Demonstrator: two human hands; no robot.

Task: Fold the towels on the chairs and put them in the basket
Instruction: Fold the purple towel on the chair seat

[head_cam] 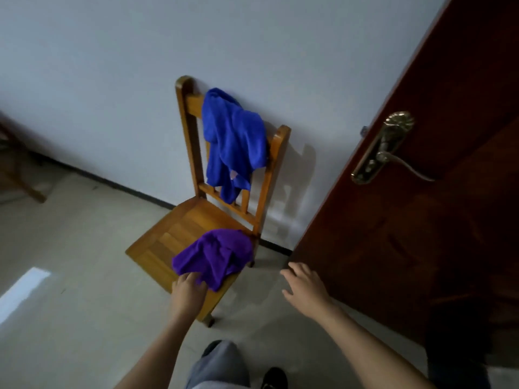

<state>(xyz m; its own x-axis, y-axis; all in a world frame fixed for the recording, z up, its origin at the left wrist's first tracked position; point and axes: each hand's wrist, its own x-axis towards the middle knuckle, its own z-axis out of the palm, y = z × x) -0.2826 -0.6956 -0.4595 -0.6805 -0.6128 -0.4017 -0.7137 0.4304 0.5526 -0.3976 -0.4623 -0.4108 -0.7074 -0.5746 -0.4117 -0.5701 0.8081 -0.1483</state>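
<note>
A wooden chair [179, 234] stands against the white wall. A blue towel [234, 138] hangs crumpled over its backrest. A purple towel [216, 255] lies bunched on the seat's near right corner. My left hand [186, 290] reaches the purple towel's near edge, its fingertips curled into the cloth. To the right of the chair my right hand [304, 287] hovers above the floor with relaxed fingers, holding nothing. No basket is in view.
A dark red door [421, 206] with a brass lever handle [387, 150] stands open on the right, close to the chair. Another piece of wooden furniture [19, 175] shows at the left edge. Pale floor tiles [84, 276] spread to the left.
</note>
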